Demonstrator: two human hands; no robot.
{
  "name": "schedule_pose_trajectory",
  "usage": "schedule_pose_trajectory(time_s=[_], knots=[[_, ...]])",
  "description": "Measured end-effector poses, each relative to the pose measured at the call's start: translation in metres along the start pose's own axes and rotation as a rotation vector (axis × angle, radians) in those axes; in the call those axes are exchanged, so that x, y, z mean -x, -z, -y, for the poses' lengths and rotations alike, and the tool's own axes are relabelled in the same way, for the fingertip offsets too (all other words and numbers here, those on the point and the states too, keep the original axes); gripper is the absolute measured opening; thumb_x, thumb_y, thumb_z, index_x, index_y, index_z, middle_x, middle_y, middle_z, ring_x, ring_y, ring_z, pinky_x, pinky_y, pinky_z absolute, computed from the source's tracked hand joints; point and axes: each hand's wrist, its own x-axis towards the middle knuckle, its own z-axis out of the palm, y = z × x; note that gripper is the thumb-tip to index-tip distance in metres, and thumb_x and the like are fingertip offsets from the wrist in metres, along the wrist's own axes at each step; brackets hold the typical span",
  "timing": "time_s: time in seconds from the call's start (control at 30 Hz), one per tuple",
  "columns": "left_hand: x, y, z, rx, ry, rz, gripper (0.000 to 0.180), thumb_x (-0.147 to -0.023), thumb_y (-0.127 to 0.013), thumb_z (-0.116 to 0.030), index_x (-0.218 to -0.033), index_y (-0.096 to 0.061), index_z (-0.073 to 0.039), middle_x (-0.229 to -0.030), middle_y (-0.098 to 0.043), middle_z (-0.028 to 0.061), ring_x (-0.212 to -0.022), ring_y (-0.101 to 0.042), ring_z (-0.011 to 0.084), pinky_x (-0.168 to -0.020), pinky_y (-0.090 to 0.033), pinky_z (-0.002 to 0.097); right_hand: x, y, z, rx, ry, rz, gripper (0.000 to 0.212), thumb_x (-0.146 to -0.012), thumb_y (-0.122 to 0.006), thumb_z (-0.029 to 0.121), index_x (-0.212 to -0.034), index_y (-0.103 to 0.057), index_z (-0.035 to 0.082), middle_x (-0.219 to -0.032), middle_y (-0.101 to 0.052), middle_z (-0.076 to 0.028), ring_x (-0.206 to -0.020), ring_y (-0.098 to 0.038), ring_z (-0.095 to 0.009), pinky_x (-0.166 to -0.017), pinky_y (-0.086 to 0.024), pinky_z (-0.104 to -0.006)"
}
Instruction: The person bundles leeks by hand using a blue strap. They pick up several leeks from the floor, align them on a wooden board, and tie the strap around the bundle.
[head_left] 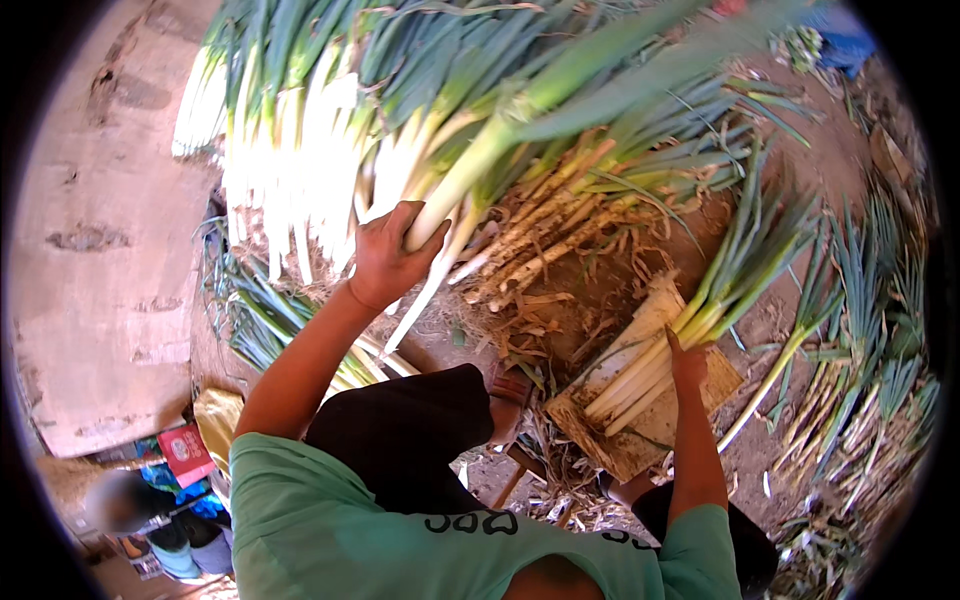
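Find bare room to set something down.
Widest: the pale surface at far left, bordered by white-stemmed leeks and a red package; some dirt shows between the wooden board and the lone leek. Leeks crowd the left hand and right hand.

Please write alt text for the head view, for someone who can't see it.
A person's left hand grips a thick green onion by its white stalk in front of a wide pile of onions, while the right hand touches a bunch lying on a wooden board. More onions lie at far right.
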Motion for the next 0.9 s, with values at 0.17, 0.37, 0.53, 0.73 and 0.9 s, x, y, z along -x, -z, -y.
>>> schedule_pose_trajectory(time_s=[0.17, 0.37, 0.53, 0.73, 0.9], knots=[[-0.048, -0.022, -0.049, 0.094, -0.271, 0.154, 0.025, -0.069, -0.076, -0.007, -0.088, -0.059, -0.004, -0.076, -0.063, 0.0111, -0.063, -0.063, 0.0272, -0.055, -0.049, 0.0316, -0.005, -0.004, -0.001, 0.003, 0.009, 0.023, 0.135, -0.06, -0.042, 0.09, -0.138, -0.011, -0.016, -0.093, -0.064, -0.021, -0.083, -0.066, -0.033, -0.069, -0.053, -0.0424], [-0.054, -0.068, -0.079, 0.051, -0.156, 0.185, 0.028, -0.07, -0.076, -0.014, -0.091, -0.06, -0.005, -0.076, -0.064, 0.0127, -0.062, -0.063, 0.0254, -0.056, -0.05, 0.0325, 0.002, -0.004, 0.001, -0.1, 0.017, -0.065, 0.133, -0.061, -0.049, 0.086, -0.137, -0.012, -0.016, -0.092, -0.065, -0.023, -0.079, -0.067, -0.034, -0.064, -0.054, -0.0405], [-0.049, -0.12, -0.125, 0.256, 0.139, 0.476, 0.033, -0.078, -0.074, -0.023, -0.094, -0.058, 0.001, -0.07, -0.06, 0.0112, -0.056, -0.056, 0.0137, -0.052, -0.046, 0.0293, 0.002, -0.004, -0.004, -0.13, -0.023, -0.061, 0.134, -0.059, -0.052, 0.085, -0.139, -0.011, -0.014, -0.108, -0.057, -0.023, -0.079, -0.066, -0.026, -0.059, -0.054, -0.0361], [-0.026, -0.217, -0.183, 0.38, 0.261, 0.56, 0.036, -0.084, -0.068, -0.032, -0.098, -0.054, -0.001, -0.067, -0.057, 0.0075, -0.056, -0.052, 0.0127, -0.049, -0.044, 0.031, 0.007, 0.019, -0.003, -0.164, -0.01, 0.096, 0.131, -0.064, -0.05, 0.083, -0.139, -0.005, -0.015, -0.113, -0.055, -0.024, -0.08, -0.065, -0.025, -0.06, -0.054, -0.0344], [0.025, -0.286, -0.217, 0.171, 0.167, 0.457, 0.04, -0.091, -0.053, -0.026, -0.113, -0.044, 0.006, -0.077, -0.06, 0.0259, -0.061, -0.061, 0.0373, -0.053, -0.05, 0.045, 0.007, 0.012, -0.003, -0.138, 0.02, 0.007, 0.133, -0.064, -0.053, 0.081, -0.138, -0.002, -0.017, -0.111, -0.055, -0.022, -0.081, -0.065, -0.023, -0.061, -0.054, -0.0309]])
